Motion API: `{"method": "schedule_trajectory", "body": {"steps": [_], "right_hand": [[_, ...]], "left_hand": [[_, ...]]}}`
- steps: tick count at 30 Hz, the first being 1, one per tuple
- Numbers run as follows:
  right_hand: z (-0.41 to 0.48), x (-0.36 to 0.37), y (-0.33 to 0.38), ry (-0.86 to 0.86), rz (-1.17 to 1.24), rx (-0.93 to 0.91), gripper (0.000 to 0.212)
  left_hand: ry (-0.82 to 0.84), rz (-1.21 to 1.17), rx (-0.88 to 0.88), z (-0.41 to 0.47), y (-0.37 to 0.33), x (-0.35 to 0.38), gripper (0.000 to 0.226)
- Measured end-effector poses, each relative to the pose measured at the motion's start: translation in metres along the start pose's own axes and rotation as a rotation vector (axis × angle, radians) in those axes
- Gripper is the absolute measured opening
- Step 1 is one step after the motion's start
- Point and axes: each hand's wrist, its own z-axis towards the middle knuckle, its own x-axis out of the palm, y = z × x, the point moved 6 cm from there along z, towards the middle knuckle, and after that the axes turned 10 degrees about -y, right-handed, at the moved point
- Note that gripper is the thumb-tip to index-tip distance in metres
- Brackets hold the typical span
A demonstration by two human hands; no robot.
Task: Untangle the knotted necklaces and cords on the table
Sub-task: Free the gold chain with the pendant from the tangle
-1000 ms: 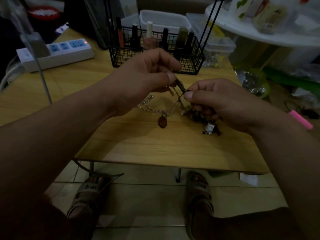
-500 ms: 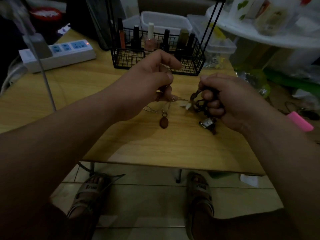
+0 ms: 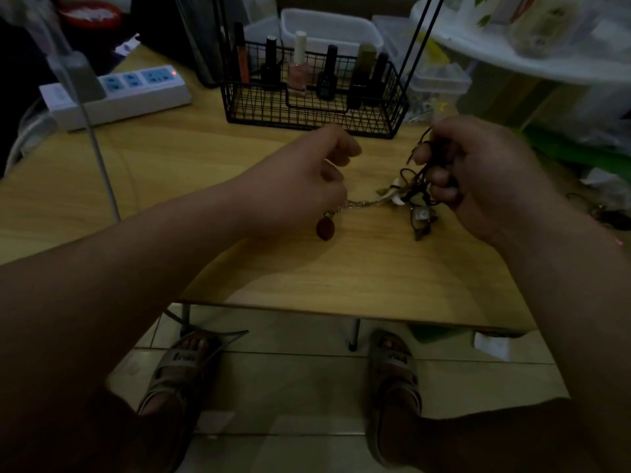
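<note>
Between the hands, just above the surface (image 3: 307, 278), hangs the tangle. The right hand (image 3: 485, 172) has its grip clamped round a bunch of dark cords (image 3: 415, 184). The left hand (image 3: 304, 186) has its grip curled on the thin chain (image 3: 360, 203), with the oval pendant (image 3: 326, 228) dangling below. All of it looks light and limp, and the chain looks fragile, so hold it beside the knot. A wire basket (image 3: 307, 109) stands close behind.
</note>
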Motion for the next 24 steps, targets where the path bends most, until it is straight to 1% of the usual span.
{"method": "schedule_trajectory", "body": {"steps": [3, 5, 7, 8, 11, 12, 14, 16, 18, 20, 22, 24], "right_hand": [[0.0, -0.006, 0.005, -0.017, 0.055, -0.031, 0.011], [-0.001, -0.008, 0.009, -0.023, 0.101, -0.049, 0.012], [-0.004, -0.007, 0.012, -0.019, 0.119, -0.06, 0.012], [-0.006, -0.007, 0.012, -0.012, 0.115, -0.06, 0.011], [-0.012, -0.007, 0.008, 0.005, 0.041, -0.057, 0.01], [-0.015, -0.007, 0.007, 0.007, -0.007, -0.052, 0.011], [-0.022, -0.005, 0.001, 0.023, -0.145, -0.045, 0.017], [-0.028, -0.003, -0.006, 0.044, -0.325, -0.052, 0.027], [-0.033, -0.002, -0.011, 0.053, -0.449, -0.076, 0.034], [-0.036, -0.002, -0.012, 0.042, -0.503, -0.115, 0.037], [-0.038, -0.002, -0.01, 0.034, -0.599, -0.172, 0.038], [-0.038, 0.002, -0.01, 0.042, -0.746, -0.248, 0.036]], "left_hand": [[0.019, 0.086, 0.059, -0.005, 0.0, -0.002, 0.056], [0.054, 0.175, 0.066, -0.009, 0.004, -0.002, 0.067], [0.064, 0.265, 0.071, -0.012, 0.008, -0.004, 0.068], [0.054, 0.314, 0.082, -0.013, 0.008, -0.005, 0.061], [0.022, 0.433, 0.124, -0.016, 0.006, -0.012, 0.027], [0.021, 0.459, 0.13, -0.018, 0.005, -0.012, 0.019], [0.011, 0.487, 0.124, -0.02, 0.005, -0.013, 0.011], [-0.037, 0.443, 0.078, -0.022, 0.005, -0.016, 0.008], [-0.12, 0.296, -0.013, -0.023, 0.005, -0.025, 0.007], [-0.167, 0.119, -0.094, -0.024, 0.004, -0.032, 0.005], [-0.162, -0.048, -0.156, -0.024, 0.002, -0.034, 0.007], [-0.133, -0.174, -0.195, -0.023, 0.0, -0.033, 0.009]]}}
